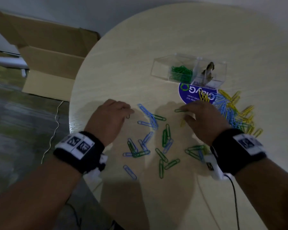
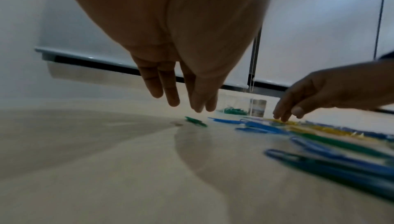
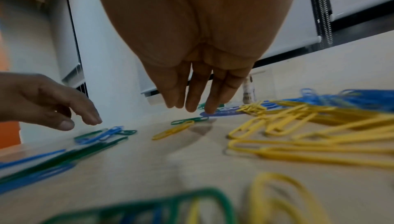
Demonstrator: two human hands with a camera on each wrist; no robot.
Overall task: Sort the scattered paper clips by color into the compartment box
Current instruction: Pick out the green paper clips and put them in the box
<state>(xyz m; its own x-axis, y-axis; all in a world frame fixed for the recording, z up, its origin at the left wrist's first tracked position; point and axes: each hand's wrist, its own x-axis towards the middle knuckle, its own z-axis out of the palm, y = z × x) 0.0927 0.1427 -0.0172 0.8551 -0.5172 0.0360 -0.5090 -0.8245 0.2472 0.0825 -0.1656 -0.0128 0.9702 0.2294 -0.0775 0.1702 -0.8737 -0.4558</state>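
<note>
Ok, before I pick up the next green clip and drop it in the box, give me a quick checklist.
1. Right hand on a green clip: ok, straight fingertips touch it, not pinched yet.
2. That clip free of the yellow clip beside it: cannot tell, they lie very close.
3. Compartment box has a green pile to join: ok.
4. Next compartment free: not ok, a brownish thing sits in it.
5. Left hand empty: ok, fingers straight, above the table.

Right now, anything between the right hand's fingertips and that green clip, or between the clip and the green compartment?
Nothing visible. The right hand already has fingertips at the green clip. Bare table and a purple sticker lie before the green compartment.
</note>
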